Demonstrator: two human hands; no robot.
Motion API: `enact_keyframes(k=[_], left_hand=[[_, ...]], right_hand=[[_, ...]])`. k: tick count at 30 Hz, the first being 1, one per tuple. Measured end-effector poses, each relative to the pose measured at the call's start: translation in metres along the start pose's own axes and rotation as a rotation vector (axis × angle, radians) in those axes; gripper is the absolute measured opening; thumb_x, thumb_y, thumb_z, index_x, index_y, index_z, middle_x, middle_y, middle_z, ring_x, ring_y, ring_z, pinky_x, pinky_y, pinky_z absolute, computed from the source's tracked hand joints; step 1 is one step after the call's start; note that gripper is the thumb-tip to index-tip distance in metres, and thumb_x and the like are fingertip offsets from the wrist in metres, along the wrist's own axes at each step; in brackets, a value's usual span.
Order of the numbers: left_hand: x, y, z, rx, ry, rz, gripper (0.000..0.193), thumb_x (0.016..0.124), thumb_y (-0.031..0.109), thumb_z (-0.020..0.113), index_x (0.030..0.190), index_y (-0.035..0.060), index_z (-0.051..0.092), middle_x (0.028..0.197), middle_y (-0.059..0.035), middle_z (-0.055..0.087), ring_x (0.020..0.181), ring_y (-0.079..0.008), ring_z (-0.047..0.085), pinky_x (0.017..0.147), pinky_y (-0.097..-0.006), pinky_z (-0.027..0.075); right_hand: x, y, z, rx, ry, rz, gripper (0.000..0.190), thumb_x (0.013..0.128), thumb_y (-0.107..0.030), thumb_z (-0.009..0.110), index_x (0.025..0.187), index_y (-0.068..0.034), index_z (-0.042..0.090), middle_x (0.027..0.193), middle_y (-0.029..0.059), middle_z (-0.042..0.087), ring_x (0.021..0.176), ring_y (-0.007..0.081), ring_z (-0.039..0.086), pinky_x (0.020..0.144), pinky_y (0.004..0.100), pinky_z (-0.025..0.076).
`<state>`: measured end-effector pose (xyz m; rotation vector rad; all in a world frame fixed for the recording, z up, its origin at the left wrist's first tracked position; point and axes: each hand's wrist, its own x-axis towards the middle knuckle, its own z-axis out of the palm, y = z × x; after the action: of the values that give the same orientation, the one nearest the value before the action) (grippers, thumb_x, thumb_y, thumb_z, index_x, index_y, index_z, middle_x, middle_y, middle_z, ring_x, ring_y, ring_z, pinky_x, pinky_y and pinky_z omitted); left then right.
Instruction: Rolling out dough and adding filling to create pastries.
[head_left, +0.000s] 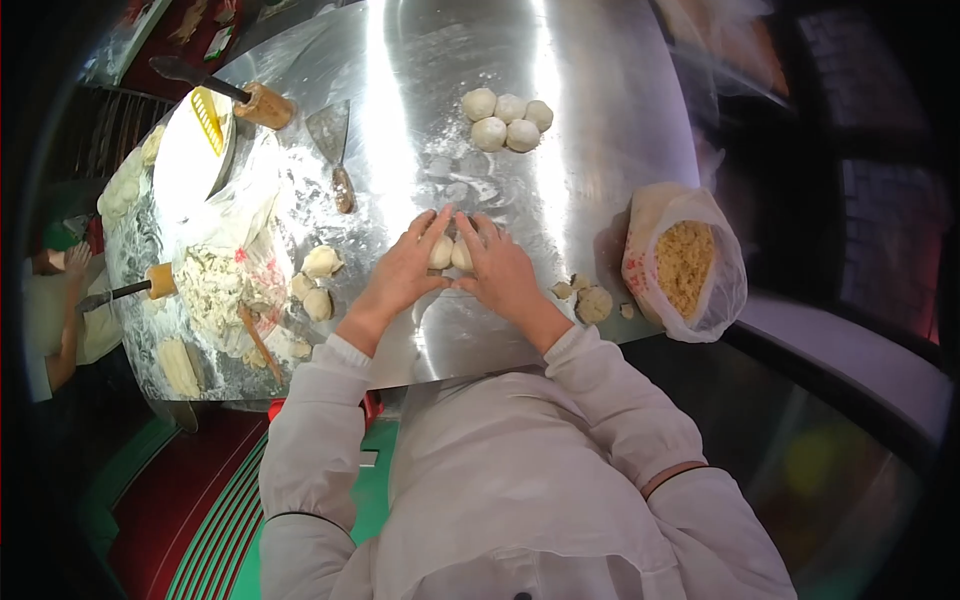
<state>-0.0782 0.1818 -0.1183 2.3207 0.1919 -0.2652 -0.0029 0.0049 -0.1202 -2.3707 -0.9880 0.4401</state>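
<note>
My left hand (403, 268) and my right hand (501, 271) sit close together on the floured metal table. The left is cupped around a pale dough ball (439, 253), the right around a second dough ball (461, 256). The fingers partly hide both balls. Beyond the hands stands a cluster of several floured balls (490, 134). Left of my left hand lie small dough pieces (321, 261). A crumbly beige lump (594, 304) with smaller bits rests right of my right hand. Farther right, an open plastic bag (721, 300) holds a crumbly yellowish filling (684, 262).
A metal scraper (343, 187) lies at left, near a roller (266, 106) and a white container (184, 161) with a yellow perforated tool (207, 120). Nearer are a dough mass (214, 289), a thin wooden stick (259, 343) and another roller (160, 280). Another person's arm (69, 322) shows at far left.
</note>
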Motion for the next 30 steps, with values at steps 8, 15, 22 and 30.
enact_keyframes(k=[8,15,22,30], left_hand=[[-0.084,0.005,0.023,-0.201,0.281,-0.127,0.042,0.089,0.003,0.065,0.130,0.0060,0.059,0.122,-0.0137,0.062,0.089,-0.0239,0.064,0.075,-0.0317,0.053],[-0.104,0.041,0.076,-0.393,0.131,-0.146,0.029,0.094,0.003,0.059,0.122,0.0044,0.062,0.116,-0.0112,0.063,0.090,-0.0229,0.064,0.079,-0.0315,0.052],[-0.087,0.054,0.070,-0.354,0.008,-0.157,0.026,0.096,0.008,0.058,0.121,0.0048,0.062,0.112,-0.0128,0.063,0.092,-0.0262,0.064,0.083,-0.0345,0.052],[-0.079,0.030,0.063,-0.391,0.297,-0.276,0.030,0.093,0.010,0.062,0.123,0.0045,0.062,0.114,-0.0130,0.061,0.090,-0.0247,0.065,0.082,-0.0373,0.052]], right_hand=[[-0.130,0.096,-0.047,-0.204,0.232,0.184,0.062,0.078,-0.016,0.079,0.135,-0.006,0.056,0.135,0.0187,0.051,0.117,0.0418,0.052,0.098,0.0478,0.044],[-0.137,0.099,-0.034,-0.147,0.098,0.336,0.080,0.070,-0.016,0.086,0.143,-0.014,0.050,0.134,0.0179,0.050,0.118,0.0398,0.050,0.096,0.0480,0.047],[-0.109,0.086,-0.026,-0.205,0.066,0.176,0.046,0.079,-0.019,0.076,0.122,-0.015,0.063,0.124,0.0111,0.056,0.113,0.0333,0.054,0.085,0.0447,0.051],[-0.139,0.145,-0.051,-0.205,0.020,-0.052,0.020,0.085,-0.014,0.063,0.104,-0.009,0.064,0.122,0.0106,0.061,0.118,0.0341,0.055,0.096,0.0511,0.045]])
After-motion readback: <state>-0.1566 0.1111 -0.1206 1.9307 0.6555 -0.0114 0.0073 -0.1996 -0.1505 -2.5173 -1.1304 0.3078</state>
